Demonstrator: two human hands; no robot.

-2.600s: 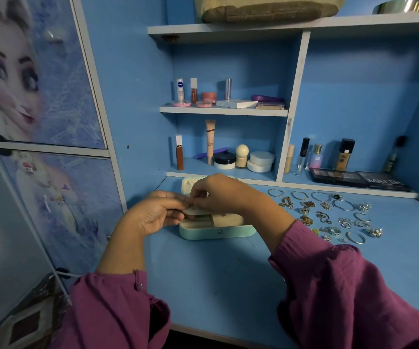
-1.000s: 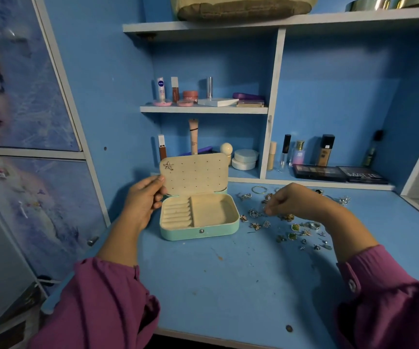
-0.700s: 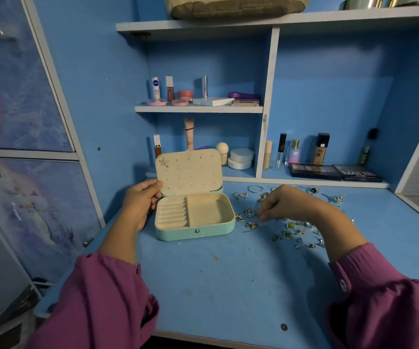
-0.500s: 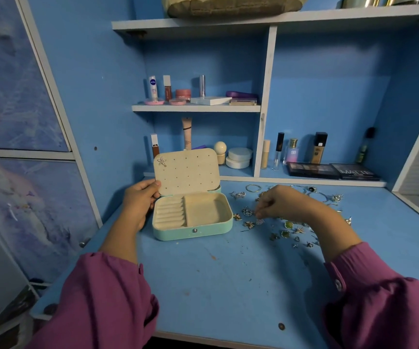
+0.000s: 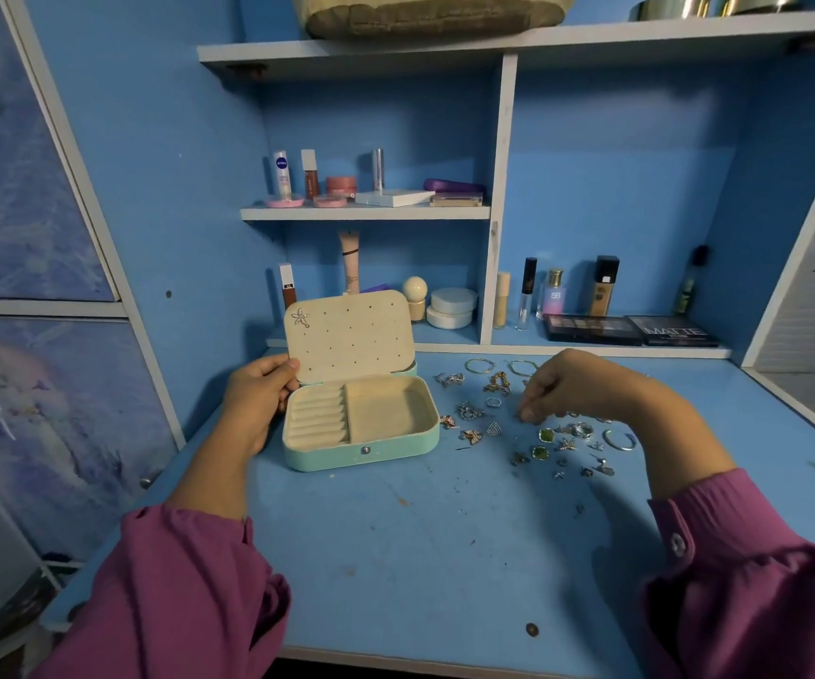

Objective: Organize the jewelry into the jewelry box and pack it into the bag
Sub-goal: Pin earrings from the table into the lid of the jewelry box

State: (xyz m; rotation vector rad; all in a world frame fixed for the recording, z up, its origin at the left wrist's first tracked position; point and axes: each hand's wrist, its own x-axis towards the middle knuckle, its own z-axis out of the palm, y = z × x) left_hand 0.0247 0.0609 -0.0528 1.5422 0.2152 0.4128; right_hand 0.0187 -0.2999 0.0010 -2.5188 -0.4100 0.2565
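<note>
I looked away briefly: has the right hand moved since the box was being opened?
Yes. The right hand has left the jewelry box and gone rightward, now over the loose jewelry, pinching a small piece. The left hand holds the box's left edge.

At frame centre the jewelry box (image 5: pixel 361 448) has a smooth, matt mint shell with a small shiny metal snap, and a soft cream, cloth-like lining. Right of it, the scattered jewelry (image 5: pixel 542 423) glints as polished metal, some with glossy green stones. The desk top (image 5: pixel 420 556) is matt blue paint, scuffed and speckled. Both sleeves (image 5: pixel 175 595) at the bottom are soft magenta cloth.
</note>
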